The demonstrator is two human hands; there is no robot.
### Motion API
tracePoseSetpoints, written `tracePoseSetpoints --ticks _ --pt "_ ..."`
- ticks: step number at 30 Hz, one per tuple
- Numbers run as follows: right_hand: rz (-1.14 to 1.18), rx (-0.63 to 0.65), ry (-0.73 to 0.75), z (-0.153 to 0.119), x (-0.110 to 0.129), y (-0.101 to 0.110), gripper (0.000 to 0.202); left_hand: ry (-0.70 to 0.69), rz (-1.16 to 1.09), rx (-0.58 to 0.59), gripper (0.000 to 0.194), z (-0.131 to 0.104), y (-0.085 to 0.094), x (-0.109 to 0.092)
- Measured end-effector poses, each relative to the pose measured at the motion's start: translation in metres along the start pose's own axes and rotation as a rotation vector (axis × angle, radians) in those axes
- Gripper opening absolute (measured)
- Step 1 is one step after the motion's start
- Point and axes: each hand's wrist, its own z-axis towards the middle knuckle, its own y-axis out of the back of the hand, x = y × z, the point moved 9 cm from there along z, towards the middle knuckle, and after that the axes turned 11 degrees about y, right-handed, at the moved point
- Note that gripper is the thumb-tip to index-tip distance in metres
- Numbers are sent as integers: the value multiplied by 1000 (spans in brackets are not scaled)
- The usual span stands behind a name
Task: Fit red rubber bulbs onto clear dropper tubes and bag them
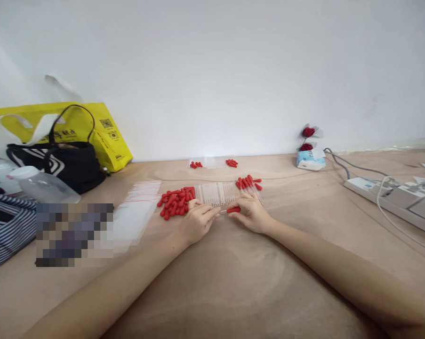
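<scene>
My left hand (197, 220) pinches the clear glass tube (223, 212), which lies level between my hands. At the tube's right end is a red rubber bulb (234, 209), gripped by my right hand (249, 212). Tube and bulb meet end to end; how deep the tube sits in the bulb cannot be told. A pile of loose red bulbs (173, 202) lies beside my left hand. Just beyond my hands is a row of clear tubes (215, 193). Several droppers with red bulbs (247, 181) lie behind my right hand.
Clear plastic bags (136, 212) lie left of the bulb pile. Small bagged red bulbs (231, 163) lie near the wall. A yellow bag (109, 141), black bag (71, 165) and plastic bottle (46, 183) stand left. At right are a tissue pack (311, 160) and a power strip (392, 197) with cables.
</scene>
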Motion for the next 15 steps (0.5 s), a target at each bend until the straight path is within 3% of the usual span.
tracePoseSetpoints --ticks 6,15 --pt "1 -109 -36 2 0 11 13 7 -29 -49 20 1 5 -1" --pt "-56 -14 82 5 13 5 11 -10 -12 -38 22 0 3 -2"
